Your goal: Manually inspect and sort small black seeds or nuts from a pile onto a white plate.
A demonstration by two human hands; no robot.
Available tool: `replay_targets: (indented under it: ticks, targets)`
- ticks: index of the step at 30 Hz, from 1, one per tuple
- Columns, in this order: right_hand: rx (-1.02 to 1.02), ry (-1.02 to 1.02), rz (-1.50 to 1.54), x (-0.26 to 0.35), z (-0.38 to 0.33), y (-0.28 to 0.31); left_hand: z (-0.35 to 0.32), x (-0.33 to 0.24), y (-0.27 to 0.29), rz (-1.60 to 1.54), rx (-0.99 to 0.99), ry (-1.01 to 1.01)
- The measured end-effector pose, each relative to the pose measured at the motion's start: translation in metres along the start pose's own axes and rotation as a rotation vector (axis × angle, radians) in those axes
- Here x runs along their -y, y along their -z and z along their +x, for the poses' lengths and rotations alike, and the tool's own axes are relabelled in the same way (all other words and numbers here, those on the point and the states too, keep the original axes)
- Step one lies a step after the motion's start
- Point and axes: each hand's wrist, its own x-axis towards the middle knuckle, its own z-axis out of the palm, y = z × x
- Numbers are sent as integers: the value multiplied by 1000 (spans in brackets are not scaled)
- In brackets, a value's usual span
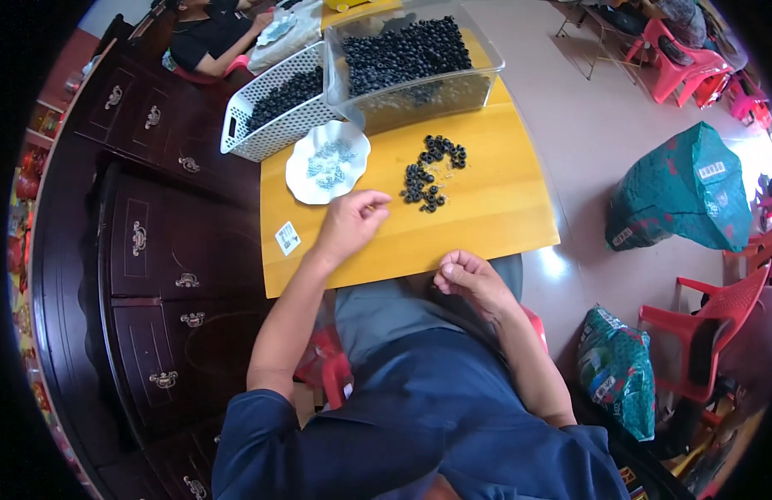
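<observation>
Navy shirt (386, 417) sits nearest, hands (349, 227) loosely curled, contents unclear, black rings (416, 177) beyond

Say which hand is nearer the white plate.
Left: the left hand is close in front of the plate; the right hand is farther, by the near edge of the table.

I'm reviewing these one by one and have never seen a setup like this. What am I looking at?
There is no robot here: a person works bare-handed. The one picture comes from a wide fisheye camera on their head, looking down, so edges curve. On the yellow table lie loose small black rings; left of them is a white wavy-edged dish of small pale pieces. Behind stand a white perforated basket and a clear bin, both holding black pieces. The left hand hovers near the dish, the right hand by the table's near edge. Whether either holds anything is unclear.
</observation>
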Motion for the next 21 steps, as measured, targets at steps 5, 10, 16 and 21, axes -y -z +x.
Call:
replay_targets:
  ticks: [5, 10, 16, 21]
  targets:
    - [-60, -5, -35, 4, -17, 2, -6, -16, -47, 51, -31, -196]
    - [-108, 59, -129, 17, -22, 10, 1, -20, -65, 249, -105, -264]
    - [-129, 101, -110, 16, -15, 13, 9, -27, -73, 317, -112, -224]
    - [-87, 128, -137, 9, -8, 19, 6, -24, -74, 358, -133, -243]
